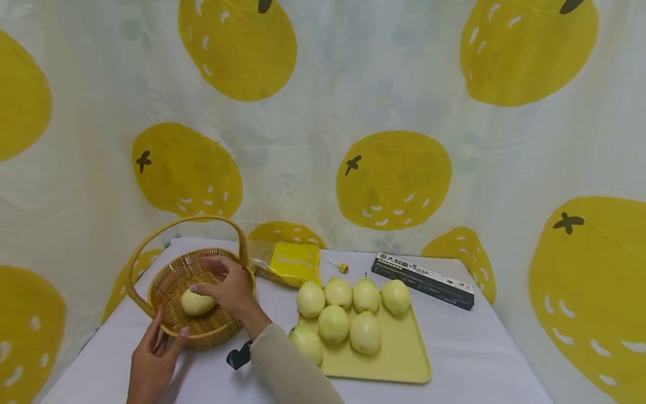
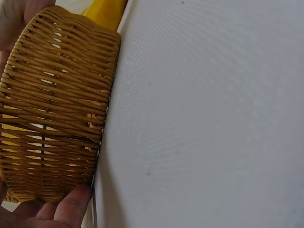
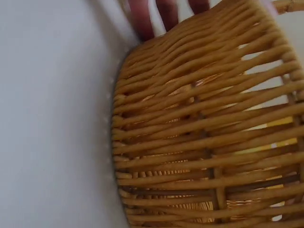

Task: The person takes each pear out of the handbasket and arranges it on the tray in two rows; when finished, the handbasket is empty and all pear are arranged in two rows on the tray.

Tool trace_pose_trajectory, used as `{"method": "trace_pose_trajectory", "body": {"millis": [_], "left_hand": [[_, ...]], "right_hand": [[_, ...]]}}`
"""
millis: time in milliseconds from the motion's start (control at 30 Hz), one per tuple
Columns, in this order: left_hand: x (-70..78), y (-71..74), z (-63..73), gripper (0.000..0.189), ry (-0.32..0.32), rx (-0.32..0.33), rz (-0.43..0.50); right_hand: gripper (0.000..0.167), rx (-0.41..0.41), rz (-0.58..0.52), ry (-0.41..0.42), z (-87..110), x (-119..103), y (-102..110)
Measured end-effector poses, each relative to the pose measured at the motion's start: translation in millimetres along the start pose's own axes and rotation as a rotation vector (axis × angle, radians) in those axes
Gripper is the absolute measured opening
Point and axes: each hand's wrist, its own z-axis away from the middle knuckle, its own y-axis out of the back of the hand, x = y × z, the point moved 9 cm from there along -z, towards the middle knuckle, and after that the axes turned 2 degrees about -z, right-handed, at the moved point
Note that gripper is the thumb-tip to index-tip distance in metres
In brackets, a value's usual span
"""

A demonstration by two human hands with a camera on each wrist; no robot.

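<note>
A wicker basket [image 1: 217, 339] with a tall arched handle stands at the left of the table. One pale yellow-green pear [image 1: 195, 306] lies inside it. My left hand [image 1: 151, 359] holds the basket's near left side, its fingers [image 2: 73, 206] against the woven outer wall. My right hand [image 1: 229, 286] reaches over the near right rim into the basket. Its thumb is at the top of the pear, while the other fingers extend beyond it, spread away from the fruit. In the right wrist view, the basket's outer weave [image 3: 209, 123] fills much of the picture.
Several more pears [image 1: 333, 324] sit on and at the edge of a yellow tray [image 1: 398, 359] right of the basket. Behind are a yellow package [image 1: 295, 262], a lollipop [image 1: 343, 267] and a long black pasta box [image 1: 424, 283]. A fruit-print curtain [image 1: 303, 123] hangs behind the table.
</note>
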Motion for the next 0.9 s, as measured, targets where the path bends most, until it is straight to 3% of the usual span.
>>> {"method": "trace_pose_trajectory", "body": {"millis": [233, 467, 900], "left_hand": [[-0.3, 1.6, 2.1, 0.092, 0.016, 0.012, -0.012], [-0.4, 2.7, 3.0, 0.090, 0.016, 0.008, -0.010], [1.8, -1.3, 1.6, 0.090, 0.000, 0.014, -0.010]], "right_hand": [[0.062, -0.113, 0.211, -0.082, 1.2, 10.9, -13.0], [0.067, -0.147, 0.344, -0.168, 1.2, 18.3, -19.4], [0.062, -0.203, 0.582, -0.106, -1.1, 19.2, -23.5]]}}
